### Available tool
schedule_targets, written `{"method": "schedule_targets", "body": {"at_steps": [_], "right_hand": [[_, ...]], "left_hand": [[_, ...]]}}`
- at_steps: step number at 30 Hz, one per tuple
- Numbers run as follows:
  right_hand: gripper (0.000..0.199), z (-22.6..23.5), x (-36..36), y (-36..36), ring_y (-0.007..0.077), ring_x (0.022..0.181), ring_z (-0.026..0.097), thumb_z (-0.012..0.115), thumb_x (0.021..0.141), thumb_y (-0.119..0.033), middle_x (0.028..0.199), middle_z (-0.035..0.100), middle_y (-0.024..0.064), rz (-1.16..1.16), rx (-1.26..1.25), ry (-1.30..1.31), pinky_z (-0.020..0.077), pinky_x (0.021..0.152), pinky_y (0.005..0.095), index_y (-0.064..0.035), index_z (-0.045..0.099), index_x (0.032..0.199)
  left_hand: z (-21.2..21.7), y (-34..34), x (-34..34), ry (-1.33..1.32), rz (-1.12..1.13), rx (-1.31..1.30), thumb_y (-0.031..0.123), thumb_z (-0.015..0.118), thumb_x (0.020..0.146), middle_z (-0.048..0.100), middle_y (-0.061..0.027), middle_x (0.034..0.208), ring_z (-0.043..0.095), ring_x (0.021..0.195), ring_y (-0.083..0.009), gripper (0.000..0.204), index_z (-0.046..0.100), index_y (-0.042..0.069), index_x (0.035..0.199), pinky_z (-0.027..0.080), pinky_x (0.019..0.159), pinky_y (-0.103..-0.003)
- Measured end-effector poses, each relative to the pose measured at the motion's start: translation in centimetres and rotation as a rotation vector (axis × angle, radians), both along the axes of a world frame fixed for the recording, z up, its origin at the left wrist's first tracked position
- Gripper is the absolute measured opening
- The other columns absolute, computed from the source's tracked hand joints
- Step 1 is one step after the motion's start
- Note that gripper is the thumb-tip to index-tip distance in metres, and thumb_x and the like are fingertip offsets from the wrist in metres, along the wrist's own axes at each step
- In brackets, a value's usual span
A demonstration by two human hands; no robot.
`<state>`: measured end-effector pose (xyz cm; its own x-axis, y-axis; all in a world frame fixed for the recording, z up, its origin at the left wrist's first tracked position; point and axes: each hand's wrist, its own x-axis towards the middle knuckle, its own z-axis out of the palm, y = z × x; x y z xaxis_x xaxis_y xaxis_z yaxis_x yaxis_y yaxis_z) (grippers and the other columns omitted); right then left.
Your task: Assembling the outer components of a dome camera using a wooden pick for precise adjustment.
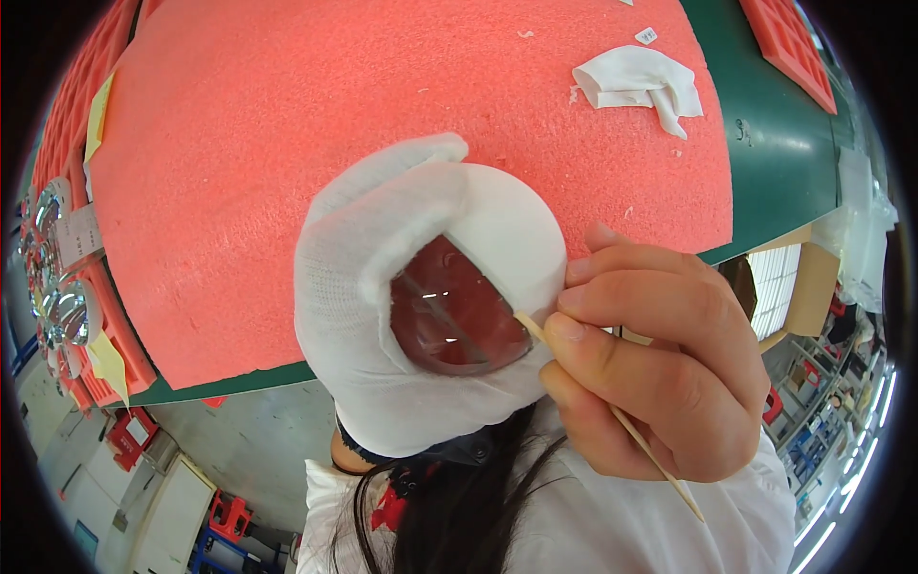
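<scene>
My left hand (363,287) wears a white cloth glove and cups a round glass lens (449,311) wrapped in white cloth, close under the camera. The lens shows dark red and reflective. My right hand (660,354) is bare and pinches a thin wooden stick (622,421). The stick's tip touches the lens's right rim. Both hands hover above a large pink foam mat (287,143).
A crumpled white cloth (639,81) lies at the mat's far right. The mat covers a green tabletop (775,143). Red trays (72,115) with shiny round lenses (57,316) stand along the left edge. Another red tray (789,43) sits at the top right.
</scene>
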<state>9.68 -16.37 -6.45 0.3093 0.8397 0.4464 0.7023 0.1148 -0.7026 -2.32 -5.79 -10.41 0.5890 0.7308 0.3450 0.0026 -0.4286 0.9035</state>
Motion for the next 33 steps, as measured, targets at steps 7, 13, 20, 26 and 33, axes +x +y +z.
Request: {"method": "schedule_targets", "body": {"at_steps": [7,13,20,26,33], "right_hand": [[0.024,0.0,0.0,0.7,0.0283,0.078,0.066,0.075,0.064,0.005,0.090,0.065,0.0165,-0.024,-0.014,0.002,0.0585,0.075,0.0422,0.0011,0.066,0.085],[0.022,-0.3,0.4,0.9,0.0275,0.076,0.065,0.073,0.067,0.009,0.092,0.064,0.0170,0.050,0.036,0.027,0.0560,0.070,0.0374,0.0027,0.066,0.087],[0.024,-0.4,1.5,0.3,0.0269,0.078,0.064,0.073,0.067,0.009,0.094,0.064,0.0159,0.166,0.036,0.137,0.0527,0.068,0.0349,0.0038,0.066,0.090],[0.026,-0.6,1.6,0.7,0.0262,0.076,0.064,0.073,0.067,0.009,0.091,0.064,0.0149,0.163,0.060,0.090,0.0517,0.067,0.0335,0.0036,0.067,0.092],[0.024,0.4,2.5,1.0,0.0250,0.075,0.063,0.073,0.067,0.006,0.087,0.064,0.0134,0.157,-0.076,0.163,0.0517,0.066,0.0335,0.0034,0.068,0.090]], "left_hand": [[-0.4,0.5,-0.1,0.023,-0.089,0.110,0.022,0.086,0.067,0.057,-0.0230,0.121,0.058,0.112,-0.0282,0.068,0.047,0.003,0.119,0.045,0.097,-0.039],[-0.2,0.5,0.0,0.040,-0.046,0.175,0.018,0.084,0.068,0.056,-0.0203,0.121,0.058,0.110,-0.0266,0.064,0.048,0.003,0.118,0.045,0.095,-0.038],[0.9,-0.6,-0.1,0.078,-0.003,0.002,0.016,0.083,0.068,0.057,-0.0183,0.122,0.058,0.108,-0.0245,0.061,0.049,0.004,0.117,0.045,0.094,-0.036],[0.4,-0.2,0.0,0.053,-0.007,0.030,0.015,0.083,0.069,0.056,-0.0184,0.123,0.058,0.108,-0.0233,0.061,0.048,0.005,0.118,0.045,0.094,-0.036],[-0.1,-0.1,0.0,0.050,-0.061,0.064,0.015,0.087,0.065,0.056,-0.0185,0.123,0.058,0.108,-0.0236,0.068,0.048,0.006,0.119,0.045,0.095,-0.036]]}}
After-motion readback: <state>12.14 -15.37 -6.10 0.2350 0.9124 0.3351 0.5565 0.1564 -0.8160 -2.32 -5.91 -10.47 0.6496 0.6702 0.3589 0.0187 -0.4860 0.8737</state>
